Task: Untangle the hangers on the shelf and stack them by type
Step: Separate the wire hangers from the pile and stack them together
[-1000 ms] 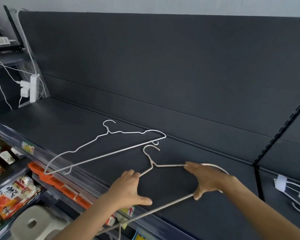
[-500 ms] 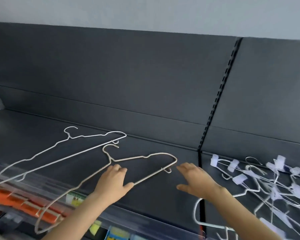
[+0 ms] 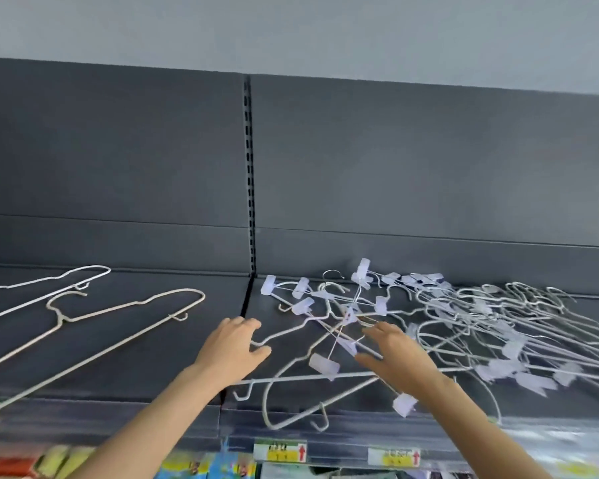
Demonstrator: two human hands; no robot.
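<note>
A tangled pile of white wire hangers (image 3: 471, 326), several with pale plastic clips, covers the right half of the dark shelf (image 3: 173, 371). Two plain white wire hangers lie flat on the left half: a nearer hanger (image 3: 125, 326) and a farther hanger (image 3: 49, 285). My left hand (image 3: 234, 350) hovers with fingers spread at the pile's left edge, next to the bend of a plain hanger (image 3: 291, 406) that sticks out over the shelf's front. My right hand (image 3: 395, 354) reaches into the pile with straight fingers, over a clip hanger's wires; neither hand grips anything.
A slotted upright (image 3: 249, 181) splits the dark back panel. Along the shelf's front edge run a clear rail and yellow price tags (image 3: 280, 451). Packaged goods (image 3: 201, 468) show on the level below.
The view has swung right. Both hands let go of the nearer plain hanger, which now lies flat on the left, and moved right to the tangled pile.
</note>
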